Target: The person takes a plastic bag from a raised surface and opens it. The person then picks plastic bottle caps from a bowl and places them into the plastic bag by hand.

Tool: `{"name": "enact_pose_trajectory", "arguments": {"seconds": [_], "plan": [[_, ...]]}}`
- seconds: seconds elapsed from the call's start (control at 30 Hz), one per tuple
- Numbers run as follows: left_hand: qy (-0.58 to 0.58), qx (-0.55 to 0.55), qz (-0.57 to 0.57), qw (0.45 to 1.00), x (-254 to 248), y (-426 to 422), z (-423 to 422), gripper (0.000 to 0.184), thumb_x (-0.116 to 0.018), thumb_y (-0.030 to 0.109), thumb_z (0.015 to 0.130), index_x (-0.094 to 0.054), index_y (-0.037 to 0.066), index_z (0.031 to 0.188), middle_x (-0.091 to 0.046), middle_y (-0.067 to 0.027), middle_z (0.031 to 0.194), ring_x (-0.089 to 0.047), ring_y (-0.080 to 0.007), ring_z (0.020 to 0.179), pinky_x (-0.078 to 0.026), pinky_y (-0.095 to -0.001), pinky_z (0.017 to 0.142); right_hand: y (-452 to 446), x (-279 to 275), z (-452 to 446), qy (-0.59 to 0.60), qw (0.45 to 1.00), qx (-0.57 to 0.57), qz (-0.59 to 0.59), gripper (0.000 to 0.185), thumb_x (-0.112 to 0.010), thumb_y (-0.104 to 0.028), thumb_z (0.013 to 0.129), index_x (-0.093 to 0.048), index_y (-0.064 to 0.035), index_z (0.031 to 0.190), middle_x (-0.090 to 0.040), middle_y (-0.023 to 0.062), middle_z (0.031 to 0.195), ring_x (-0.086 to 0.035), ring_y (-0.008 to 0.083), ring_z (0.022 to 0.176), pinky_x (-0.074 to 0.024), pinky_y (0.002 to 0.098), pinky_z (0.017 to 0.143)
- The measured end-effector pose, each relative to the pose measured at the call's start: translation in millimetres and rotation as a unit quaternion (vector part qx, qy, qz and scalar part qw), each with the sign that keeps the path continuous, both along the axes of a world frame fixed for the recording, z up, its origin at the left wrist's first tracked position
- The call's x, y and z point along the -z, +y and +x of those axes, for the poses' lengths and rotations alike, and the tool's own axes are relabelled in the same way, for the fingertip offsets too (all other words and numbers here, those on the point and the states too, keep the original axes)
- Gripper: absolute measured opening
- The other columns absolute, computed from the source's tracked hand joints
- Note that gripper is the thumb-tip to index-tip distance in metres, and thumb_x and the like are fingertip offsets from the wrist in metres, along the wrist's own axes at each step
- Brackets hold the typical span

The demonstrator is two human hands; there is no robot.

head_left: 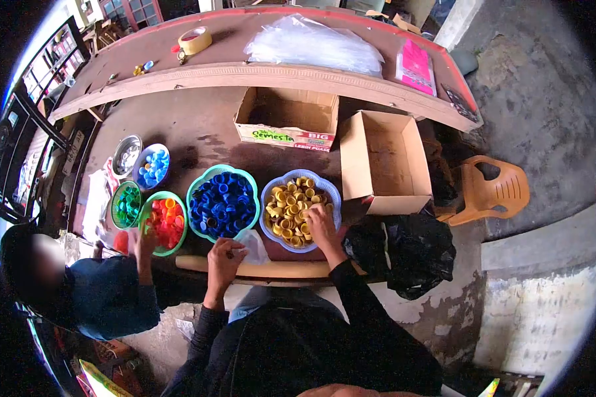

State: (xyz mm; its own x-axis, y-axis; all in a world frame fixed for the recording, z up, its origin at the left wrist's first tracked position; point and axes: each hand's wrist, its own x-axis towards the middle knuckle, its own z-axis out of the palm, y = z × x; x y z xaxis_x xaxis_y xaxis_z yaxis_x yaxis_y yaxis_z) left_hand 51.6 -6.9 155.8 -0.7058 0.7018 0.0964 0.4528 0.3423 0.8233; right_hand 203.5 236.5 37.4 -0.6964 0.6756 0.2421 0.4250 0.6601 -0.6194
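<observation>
My left hand is closed on a small clear plastic bag at the table's front edge. The bag hangs to the right of the fingers, and I cannot make out anything inside it. My right hand reaches into a pale blue scalloped bowl of yellow bottle caps. Its fingers curl down among the caps at the bowl's right side, so whatever they pinch is hidden. Just left stands a mint green bowl full of dark blue bottle caps.
A co-worker's hand is at a green bowl of red and orange caps. Farther left are green caps, light blue caps and a metal bowl. Cardboard boxes, a black plastic bag and a raised shelf surround the workspace.
</observation>
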Motion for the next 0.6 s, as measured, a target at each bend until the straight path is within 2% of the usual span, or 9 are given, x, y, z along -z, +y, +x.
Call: {"name": "enact_pose_trajectory", "arguments": {"seconds": [0.07, 0.17, 0.2, 0.27, 0.3, 0.33, 0.43, 0.53, 0.6], "plan": [[0.011, 0.006, 0.018, 1.000, 3.7, 1.3, 6.8, 0.016, -0.075, 0.004, 0.070, -0.069, 0.001, 0.084, -0.062, -0.0093, 0.089, -0.055, -0.0156, 0.061, -0.046, -0.0289, 0.057, 2.1, 6.6, -2.2, 0.043, 0.999, 0.009, -0.015, 0.012, -0.063, -0.009, 0.084, -0.062, -0.0059, 0.095, -0.057, 0.0124, 0.096, -0.060, 0.0317, 0.090, -0.0485, 0.0403, 0.074], [0.011, 0.000, 0.039, 0.999, 6.9, 3.1, 19.5, 0.018, -0.074, 0.001, 0.070, -0.068, 0.002, 0.087, -0.061, -0.0103, 0.096, -0.056, -0.0148, 0.063, -0.048, -0.0279, 0.058, 4.6, 9.8, 7.1, 0.121, 0.981, 0.053, -0.140, 0.012, -0.063, -0.013, 0.087, -0.061, -0.0053, 0.096, -0.062, 0.0123, 0.090, -0.062, 0.0291, 0.082, -0.0490, 0.0367, 0.071], [0.010, -0.002, 0.039, 0.999, 8.2, 3.6, 22.9, 0.018, -0.074, 0.001, 0.070, -0.068, 0.002, 0.087, -0.061, -0.0103, 0.096, -0.056, -0.0148, 0.063, -0.048, -0.0279, 0.058, 4.2, 8.8, 11.5, 0.167, 0.943, 0.058, -0.283, 0.013, -0.063, -0.015, 0.088, -0.061, -0.0057, 0.097, -0.062, 0.0087, 0.089, -0.061, 0.0228, 0.080, -0.0484, 0.0324, 0.070], [0.011, -0.007, 0.029, 0.999, 9.9, 4.0, 30.4, 0.020, -0.073, 0.000, 0.070, -0.068, 0.002, 0.089, -0.061, -0.0104, 0.098, -0.058, -0.0163, 0.065, -0.049, -0.0280, 0.059, 2.6, 6.7, 21.7, 0.245, 0.798, 0.064, -0.547, 0.016, -0.063, -0.020, 0.091, -0.061, -0.0066, 0.100, -0.063, 0.0014, 0.087, -0.059, 0.0102, 0.076, -0.0470, 0.0238, 0.067], [0.011, -0.008, 0.029, 1.000, 10.7, 4.6, 32.9, 0.020, -0.073, 0.000, 0.070, -0.068, 0.002, 0.089, -0.061, -0.0104, 0.098, -0.058, -0.0163, 0.065, -0.049, -0.0280, 0.059, 3.3, 6.7, 27.0, 0.238, 0.763, 0.058, -0.598, 0.019, -0.063, -0.020, 0.091, -0.060, -0.0084, 0.107, -0.063, -0.0018, 0.089, -0.060, 0.0083, 0.077, -0.0473, 0.0225, 0.069], [0.017, 0.002, 0.028, 0.999, 11.5, 6.0, 34.4, 0.021, -0.071, -0.001, 0.070, -0.067, 0.002, 0.091, -0.061, -0.0107, 0.100, -0.059, -0.0174, 0.067, -0.049, -0.0279, 0.059, 2.5, 6.8, 30.9, 0.237, 0.763, 0.057, -0.598, 0.019, -0.063, -0.020, 0.091, -0.060, -0.0084, 0.107, -0.063, -0.0018, 0.089, -0.060, 0.0083, 0.077, -0.0473, 0.0225, 0.069], [0.018, 0.007, 0.018, 1.000, 8.3, 10.1, 42.3, 0.025, -0.069, -0.002, 0.071, -0.067, 0.002, 0.095, -0.062, -0.0115, 0.103, -0.061, -0.0197, 0.070, -0.050, -0.0281, 0.060, -1.9, -1.1, 37.6, 0.318, 0.648, -0.001, -0.692, 0.026, -0.062, -0.018, 0.092, -0.057, -0.0064, 0.114, -0.063, 0.0021, 0.099, -0.061, 0.0132, 0.086, -0.0495, 0.0270, 0.071], [0.034, 0.005, 0.023, 0.999, 8.3, 14.7, 48.1, 0.028, -0.067, -0.003, 0.071, -0.066, 0.003, 0.099, -0.062, -0.0124, 0.105, -0.062, -0.0210, 0.072, -0.050, -0.0283, 0.060, -1.2, -11.9, 41.5, 0.329, 0.616, -0.039, -0.714, 0.015, -0.061, -0.016, 0.092, -0.057, -0.0081, 0.103, -0.063, 0.0046, 0.095, -0.061, 0.0165, 0.084, -0.0488, 0.0311, 0.077], [0.058, 0.007, 0.038, 0.998, 9.0, 17.9, 50.6, 0.030, -0.067, -0.003, 0.071, -0.066, 0.003, 0.100, -0.062, -0.0127, 0.106, -0.062, -0.0211, 0.072, -0.050, -0.0282, 0.060, 1.4, -10.9, 44.4, 0.329, 0.608, -0.082, -0.718, 0.017, -0.060, -0.016, 0.092, -0.056, -0.0065, 0.106, -0.064, 0.0068, 0.100, -0.062, 0.0191, 0.091, -0.0499, 0.0336, 0.084]]}}
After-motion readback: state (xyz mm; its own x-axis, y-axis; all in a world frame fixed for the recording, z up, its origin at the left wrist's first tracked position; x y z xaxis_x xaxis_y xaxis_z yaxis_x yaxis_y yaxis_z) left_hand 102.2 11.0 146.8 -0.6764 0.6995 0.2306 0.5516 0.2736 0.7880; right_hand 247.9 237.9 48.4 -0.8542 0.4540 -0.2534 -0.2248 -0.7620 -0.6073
